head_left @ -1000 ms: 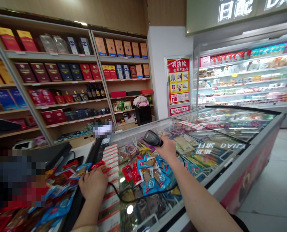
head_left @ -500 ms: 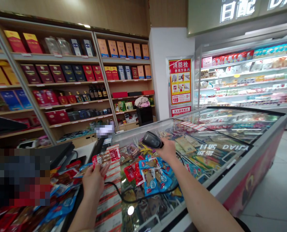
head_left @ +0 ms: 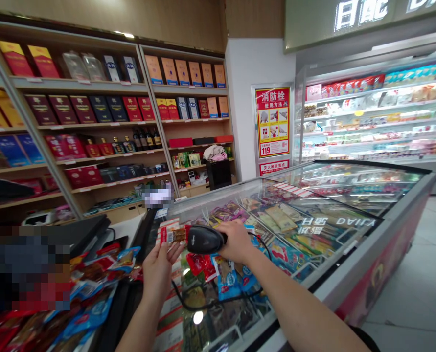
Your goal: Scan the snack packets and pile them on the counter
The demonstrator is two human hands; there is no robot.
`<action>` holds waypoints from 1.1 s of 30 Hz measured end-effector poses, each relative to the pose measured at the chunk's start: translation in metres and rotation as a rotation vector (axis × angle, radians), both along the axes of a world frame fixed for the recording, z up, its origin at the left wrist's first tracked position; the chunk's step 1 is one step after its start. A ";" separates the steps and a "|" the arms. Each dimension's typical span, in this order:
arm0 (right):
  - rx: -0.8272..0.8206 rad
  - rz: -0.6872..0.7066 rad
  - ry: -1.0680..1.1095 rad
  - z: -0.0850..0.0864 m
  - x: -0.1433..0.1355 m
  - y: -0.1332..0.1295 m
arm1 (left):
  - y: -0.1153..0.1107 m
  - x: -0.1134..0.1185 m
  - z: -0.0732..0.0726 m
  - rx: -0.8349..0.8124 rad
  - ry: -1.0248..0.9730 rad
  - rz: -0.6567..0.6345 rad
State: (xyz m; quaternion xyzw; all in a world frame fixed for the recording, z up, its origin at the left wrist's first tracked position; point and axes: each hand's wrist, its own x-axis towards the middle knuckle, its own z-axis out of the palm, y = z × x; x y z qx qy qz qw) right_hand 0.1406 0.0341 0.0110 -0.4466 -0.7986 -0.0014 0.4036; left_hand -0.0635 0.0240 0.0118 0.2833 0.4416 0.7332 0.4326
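Observation:
A small red snack packet with a brown filling is pinched in the fingers of my left hand, above the freezer's left edge. My right hand is wrapped around the handle of a black barcode scanner. The scanner's head points left and overlaps the packet's right end; whether they touch I cannot tell. Below, blue snack packets and red snack packets lie on the freezer's glass top, partly covered by the scanner. The scanner's black cable loops over the glass.
To the left, a heap of red and blue snack packets lies on a counter beside dark equipment. The chest freezer stretches to the right. Shelves with boxes and bottles stand behind, and a lit refrigerated display is at the back right.
My right hand has brought the scanner left and down, up to the packet. My left hand has moved slightly right with the packet. The view has shifted a little.

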 end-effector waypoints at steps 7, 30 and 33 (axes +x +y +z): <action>-0.014 -0.014 -0.030 0.000 -0.001 -0.001 | -0.005 0.005 0.004 -0.019 0.059 -0.025; -0.060 -0.535 0.151 0.013 0.043 0.011 | 0.009 0.012 -0.033 0.191 0.729 -0.107; -0.081 -0.617 0.192 0.013 0.052 0.013 | 0.009 0.026 -0.043 0.389 1.124 -0.275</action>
